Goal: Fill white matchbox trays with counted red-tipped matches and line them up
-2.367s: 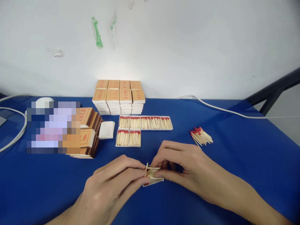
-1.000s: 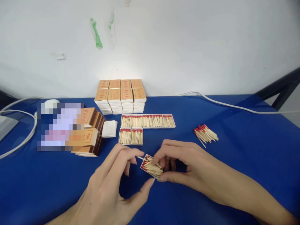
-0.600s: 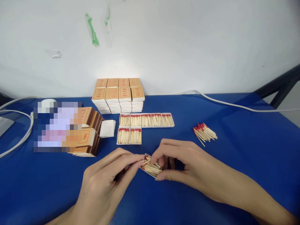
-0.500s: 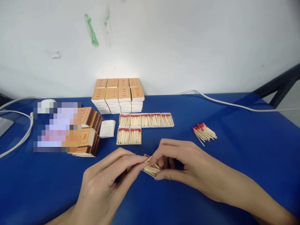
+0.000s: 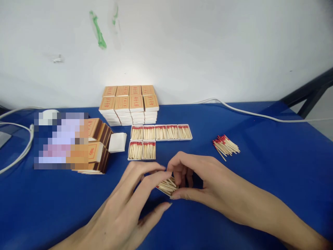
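My left hand (image 5: 130, 196) has spread, its thumb clear of the tray (image 5: 163, 192), which lies at its two o'clock. My right hand (image 5: 206, 173) grips the tray's four-o'clock end; the matches (image 5: 168, 186) run ten to four.

We hold our left hand (image 5: 127, 198) back upward, its fingers (image 5: 152, 180) long and slightly bent toward the right, its thumb (image 5: 157, 213) spread well apart from them. Our right hand (image 5: 205, 173) is bent into a grip, index finger (image 5: 180, 159) arched, the other fingers curled beneath, thumb (image 5: 188, 193) stretched out below them. Our right forearm (image 5: 262, 205) slants in from the lower right, our left wrist (image 5: 87, 225) from the lower left, and our two index fingertips meet or nearly so.
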